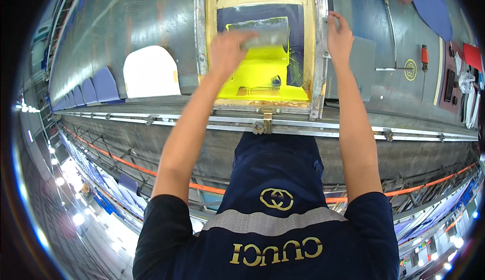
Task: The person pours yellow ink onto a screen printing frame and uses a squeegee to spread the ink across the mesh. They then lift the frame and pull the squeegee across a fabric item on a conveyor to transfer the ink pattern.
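A screen printing frame (317,62) lies across the table in front of me, with bright yellow ink (255,73) spread over the near part of its dark mesh. My left hand (227,52) is closed on the left end of a wide grey squeegee (270,33), which lies crosswise at the far side of the ink. The hand is a little blurred by motion. At the frame's right side rail, my right hand (340,38) has its fingers bent and pinched against the outer edge. What lies under the screen is hidden.
White (151,72) and purple (105,84) rounded panels line the table's left side. On the right are a grey mesh sheet (362,67), a metal rod (390,27), a red-handled tool (424,55) and a phone-like black object (449,86). A metal rail (343,129) runs along the near edge.
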Motion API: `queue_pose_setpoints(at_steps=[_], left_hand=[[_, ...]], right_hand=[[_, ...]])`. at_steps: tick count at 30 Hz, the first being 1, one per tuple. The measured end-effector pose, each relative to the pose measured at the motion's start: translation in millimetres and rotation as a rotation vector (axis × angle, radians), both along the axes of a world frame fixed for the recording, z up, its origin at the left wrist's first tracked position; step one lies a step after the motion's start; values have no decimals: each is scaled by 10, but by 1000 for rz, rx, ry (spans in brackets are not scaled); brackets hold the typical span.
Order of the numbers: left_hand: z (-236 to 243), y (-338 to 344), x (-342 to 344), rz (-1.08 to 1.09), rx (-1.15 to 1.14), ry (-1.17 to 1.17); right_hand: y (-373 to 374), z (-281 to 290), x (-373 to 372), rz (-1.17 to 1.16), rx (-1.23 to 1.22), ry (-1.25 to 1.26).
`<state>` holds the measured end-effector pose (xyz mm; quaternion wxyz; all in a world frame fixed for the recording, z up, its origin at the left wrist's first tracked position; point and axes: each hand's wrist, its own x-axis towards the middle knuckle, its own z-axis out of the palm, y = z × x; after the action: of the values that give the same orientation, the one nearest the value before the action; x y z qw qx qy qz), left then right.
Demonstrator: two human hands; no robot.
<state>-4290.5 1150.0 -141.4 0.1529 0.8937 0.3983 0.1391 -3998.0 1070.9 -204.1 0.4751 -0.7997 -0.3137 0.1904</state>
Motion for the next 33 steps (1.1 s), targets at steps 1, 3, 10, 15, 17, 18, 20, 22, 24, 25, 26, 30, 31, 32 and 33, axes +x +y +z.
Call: queue_pose_setpoints(at_steps=[1,3,10,15,17,18,20,22,24,25,26,30,31,32,33], left_hand=[[-3,114,62,1,37,22],[-19,187,157,1,113,63],[-119,-758,-228,-21,104,91],[-37,-16,112,12,103,48],[-88,-214,115,40,134,107],[-110,-458,23,24,124,178],[-297,-907,-272,-2,137,104],[-193,-779,-214,-9,127,82],[-154,-453,-114,-4,127,-12],[-86,-229,22,49,120,44],[-21,-46,148,53,149,36],[-161,-552,-49,9,221,138],[-170,-742,-171,11,170,137],[-171,-914,-291,10,131,132],[-163,-952,-333,10,87,125]], right_hand=[[3,2,-14,11,-19,16],[7,42,-16,32,-55,47],[3,42,46,-37,-64,63],[31,65,4,6,-49,71],[-5,-35,-2,-25,-5,50],[13,-59,31,-50,28,38],[-5,-1,26,-60,-15,70],[14,23,51,-58,-44,58],[17,5,39,-33,-72,20],[1,12,8,-18,-63,35],[26,76,5,-9,-60,52],[2,17,37,-51,-42,45],[-2,40,28,-54,-62,59],[-18,91,15,-61,-71,70],[-5,118,17,-68,-84,79]])
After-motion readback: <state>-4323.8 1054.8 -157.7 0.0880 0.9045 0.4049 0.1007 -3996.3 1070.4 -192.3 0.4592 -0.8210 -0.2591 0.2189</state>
